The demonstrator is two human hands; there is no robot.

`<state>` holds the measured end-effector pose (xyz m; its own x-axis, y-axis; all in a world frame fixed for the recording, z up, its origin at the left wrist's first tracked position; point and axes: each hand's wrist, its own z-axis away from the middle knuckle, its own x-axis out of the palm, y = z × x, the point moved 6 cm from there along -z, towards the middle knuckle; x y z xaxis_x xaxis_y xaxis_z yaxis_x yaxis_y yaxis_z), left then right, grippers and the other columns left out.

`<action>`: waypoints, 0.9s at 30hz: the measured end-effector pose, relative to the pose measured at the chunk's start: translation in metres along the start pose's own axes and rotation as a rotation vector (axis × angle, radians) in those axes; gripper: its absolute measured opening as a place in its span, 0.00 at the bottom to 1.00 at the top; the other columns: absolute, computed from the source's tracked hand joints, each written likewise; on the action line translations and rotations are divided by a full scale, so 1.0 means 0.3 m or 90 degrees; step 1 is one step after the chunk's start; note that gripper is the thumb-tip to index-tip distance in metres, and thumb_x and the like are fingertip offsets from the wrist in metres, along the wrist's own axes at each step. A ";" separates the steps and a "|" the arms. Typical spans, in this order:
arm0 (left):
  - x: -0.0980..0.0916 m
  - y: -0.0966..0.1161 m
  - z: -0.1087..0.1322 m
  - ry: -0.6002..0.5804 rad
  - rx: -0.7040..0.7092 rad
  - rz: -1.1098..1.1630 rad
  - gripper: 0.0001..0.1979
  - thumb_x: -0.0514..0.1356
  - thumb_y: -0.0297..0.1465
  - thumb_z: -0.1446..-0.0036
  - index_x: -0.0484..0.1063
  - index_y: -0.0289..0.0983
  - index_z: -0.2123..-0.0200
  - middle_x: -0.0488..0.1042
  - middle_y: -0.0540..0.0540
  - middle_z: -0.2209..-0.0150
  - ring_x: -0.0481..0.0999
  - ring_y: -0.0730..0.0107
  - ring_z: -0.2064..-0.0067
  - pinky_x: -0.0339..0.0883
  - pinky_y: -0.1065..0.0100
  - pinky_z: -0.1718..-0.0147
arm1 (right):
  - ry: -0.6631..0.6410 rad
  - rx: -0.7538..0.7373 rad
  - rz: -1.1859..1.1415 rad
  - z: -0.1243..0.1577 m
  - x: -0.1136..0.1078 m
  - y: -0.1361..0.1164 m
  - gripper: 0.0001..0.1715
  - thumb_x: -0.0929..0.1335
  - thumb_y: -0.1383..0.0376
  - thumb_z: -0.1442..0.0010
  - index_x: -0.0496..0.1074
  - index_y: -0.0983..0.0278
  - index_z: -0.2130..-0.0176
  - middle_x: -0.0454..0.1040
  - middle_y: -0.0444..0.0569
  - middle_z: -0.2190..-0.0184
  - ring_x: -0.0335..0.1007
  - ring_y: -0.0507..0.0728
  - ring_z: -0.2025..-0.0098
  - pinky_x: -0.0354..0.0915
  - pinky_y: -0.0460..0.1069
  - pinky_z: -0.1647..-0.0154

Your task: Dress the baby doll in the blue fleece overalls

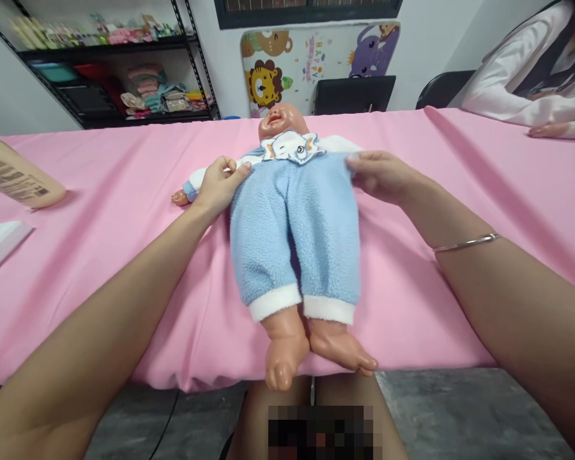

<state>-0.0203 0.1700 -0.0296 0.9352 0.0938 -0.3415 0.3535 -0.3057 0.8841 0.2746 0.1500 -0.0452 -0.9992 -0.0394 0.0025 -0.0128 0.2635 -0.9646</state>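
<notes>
A baby doll (287,217) lies on its back on a pink sheet-covered table (124,153), its head away from me and its bare plastic feet at the near edge. It wears a blue fleece romper (294,236) with white cuffs and a white collar with an elephant face. My left hand (218,185) holds the romper at the chest, beside the white sleeve. My right hand (378,177) pinches the fleece at the doll's other side. The doll's far arm is covered by the sleeve, with only its small hand showing.
A cream plastic bottle (16,176) lies at the left of the table, near a white flat box (0,246). A co-worker's hand (549,130) rests on the far right corner. Behind stand a black shelf (115,70) of folded cloth and a black chair back (354,94).
</notes>
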 end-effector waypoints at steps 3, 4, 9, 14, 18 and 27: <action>0.014 0.009 0.007 -0.049 -0.024 0.010 0.15 0.66 0.38 0.48 0.63 0.39 0.67 0.65 0.51 0.75 0.67 0.70 0.70 0.63 0.70 0.69 | 0.017 0.022 -0.040 -0.011 0.025 0.027 0.13 0.73 0.56 0.45 0.71 0.61 0.71 0.73 0.47 0.70 0.72 0.54 0.65 0.71 0.52 0.60; 0.017 0.015 0.008 -0.065 -0.024 0.010 0.14 0.66 0.35 0.49 0.64 0.38 0.66 0.67 0.50 0.73 0.69 0.70 0.69 0.64 0.70 0.68 | 0.020 0.045 -0.037 -0.015 0.037 0.045 0.15 0.74 0.56 0.46 0.69 0.61 0.72 0.72 0.46 0.71 0.71 0.53 0.67 0.70 0.51 0.63; 0.006 0.039 0.000 -0.115 0.026 -0.047 0.10 0.65 0.27 0.51 0.72 0.34 0.63 0.73 0.46 0.65 0.72 0.68 0.63 0.66 0.70 0.62 | 0.079 0.076 0.001 -0.026 0.054 0.091 0.20 0.76 0.55 0.50 0.65 0.62 0.75 0.65 0.42 0.78 0.59 0.49 0.76 0.60 0.46 0.75; 0.005 0.067 0.014 -0.129 0.086 -0.092 0.09 0.65 0.34 0.49 0.75 0.35 0.68 0.73 0.45 0.66 0.72 0.65 0.62 0.68 0.67 0.61 | 0.153 -0.017 0.042 -0.023 0.054 0.036 0.22 0.74 0.51 0.49 0.63 0.61 0.75 0.58 0.41 0.79 0.56 0.50 0.77 0.58 0.47 0.75; 0.040 0.097 0.037 -0.178 0.130 -0.089 0.16 0.69 0.36 0.56 0.75 0.36 0.63 0.73 0.45 0.62 0.72 0.62 0.57 0.68 0.67 0.57 | 0.054 -0.043 0.075 -0.008 0.110 -0.016 0.26 0.71 0.44 0.46 0.65 0.62 0.75 0.60 0.44 0.78 0.62 0.53 0.72 0.62 0.48 0.71; 0.029 0.108 0.022 -0.275 0.098 -0.088 0.16 0.67 0.41 0.54 0.69 0.34 0.75 0.64 0.49 0.76 0.67 0.68 0.69 0.64 0.67 0.69 | -0.064 -0.122 0.316 0.009 0.131 -0.069 0.27 0.76 0.49 0.51 0.63 0.65 0.75 0.57 0.44 0.75 0.53 0.51 0.71 0.55 0.48 0.70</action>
<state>-0.0007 0.1546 -0.0060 0.7740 -0.2493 -0.5821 0.4357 -0.4575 0.7752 0.2358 0.1402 -0.0258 -0.8786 0.0447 -0.4754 0.4438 0.4442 -0.7783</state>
